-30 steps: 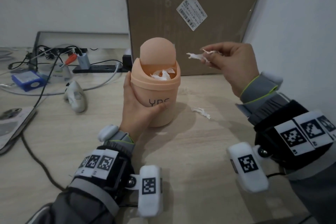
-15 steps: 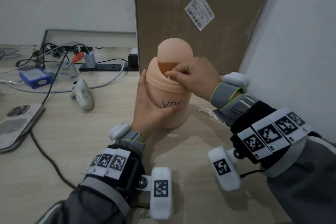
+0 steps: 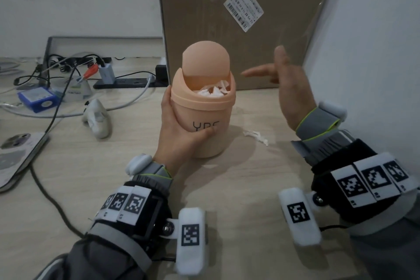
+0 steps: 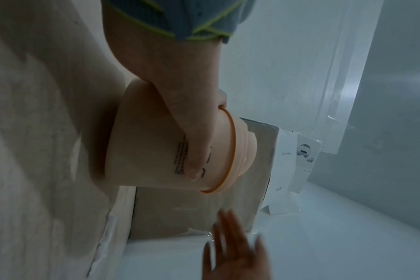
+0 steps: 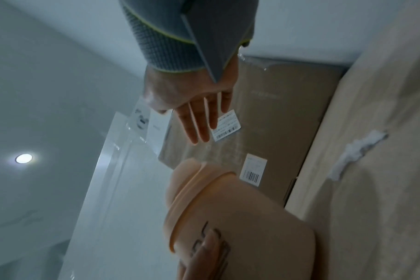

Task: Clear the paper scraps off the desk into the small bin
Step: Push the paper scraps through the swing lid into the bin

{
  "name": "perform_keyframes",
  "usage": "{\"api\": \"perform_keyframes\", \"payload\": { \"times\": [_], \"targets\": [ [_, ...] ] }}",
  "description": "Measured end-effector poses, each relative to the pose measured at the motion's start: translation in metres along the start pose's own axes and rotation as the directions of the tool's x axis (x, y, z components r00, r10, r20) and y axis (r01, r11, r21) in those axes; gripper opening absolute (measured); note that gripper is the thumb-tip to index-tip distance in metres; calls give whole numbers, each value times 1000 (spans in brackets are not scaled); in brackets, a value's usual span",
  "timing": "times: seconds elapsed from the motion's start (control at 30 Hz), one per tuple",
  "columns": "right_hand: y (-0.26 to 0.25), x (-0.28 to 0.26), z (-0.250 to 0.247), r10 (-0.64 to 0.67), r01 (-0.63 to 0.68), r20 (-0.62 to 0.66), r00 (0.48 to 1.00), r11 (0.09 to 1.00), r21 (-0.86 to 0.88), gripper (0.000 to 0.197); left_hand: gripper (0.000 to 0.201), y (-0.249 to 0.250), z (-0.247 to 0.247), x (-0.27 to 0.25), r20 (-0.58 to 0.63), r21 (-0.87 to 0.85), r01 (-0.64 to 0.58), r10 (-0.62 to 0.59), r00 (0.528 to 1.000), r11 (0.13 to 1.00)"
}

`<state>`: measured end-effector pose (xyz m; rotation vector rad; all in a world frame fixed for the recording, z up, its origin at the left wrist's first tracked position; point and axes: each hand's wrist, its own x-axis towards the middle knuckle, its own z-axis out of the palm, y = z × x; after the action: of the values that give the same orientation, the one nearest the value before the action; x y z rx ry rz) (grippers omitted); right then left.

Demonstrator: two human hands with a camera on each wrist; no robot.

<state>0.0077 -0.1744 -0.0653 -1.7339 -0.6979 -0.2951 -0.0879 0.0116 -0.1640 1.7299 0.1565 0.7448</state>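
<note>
1. Currently, your left hand (image 3: 179, 134) is gripping the small bin (image 3: 204, 118) mid-desk (image 3: 113, 173), scraps inside.
2. Your right hand (image 3: 293, 93) is hovering, fingers spread, holding nothing.
3. One paper scrap (image 3: 256, 136) is lying just right of the bin.

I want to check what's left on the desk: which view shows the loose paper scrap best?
The head view: the scrap lies sharp on the desk right of the bin. The right wrist view shows it blurred; the left wrist view misses it.

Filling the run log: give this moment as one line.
left hand: grips small bin | right hand: open, empty, beside bin | paper scrap: on desk | bin: scraps inside
</note>
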Motion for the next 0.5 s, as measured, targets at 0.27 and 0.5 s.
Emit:
{"api": "perform_keyframes", "payload": {
  "times": [0.27,0.5],
  "targets": [
    [61,-13,-33,453,-411,161,877,880,-240,13,134,4,-1,-2,-6,-2,18,-18,1000,1000],
    [91,-13,-30,498,-251,452,740,828,-502,48,136,6,-2,-1,-14,29,34,-33,999,999]
  ]
}}
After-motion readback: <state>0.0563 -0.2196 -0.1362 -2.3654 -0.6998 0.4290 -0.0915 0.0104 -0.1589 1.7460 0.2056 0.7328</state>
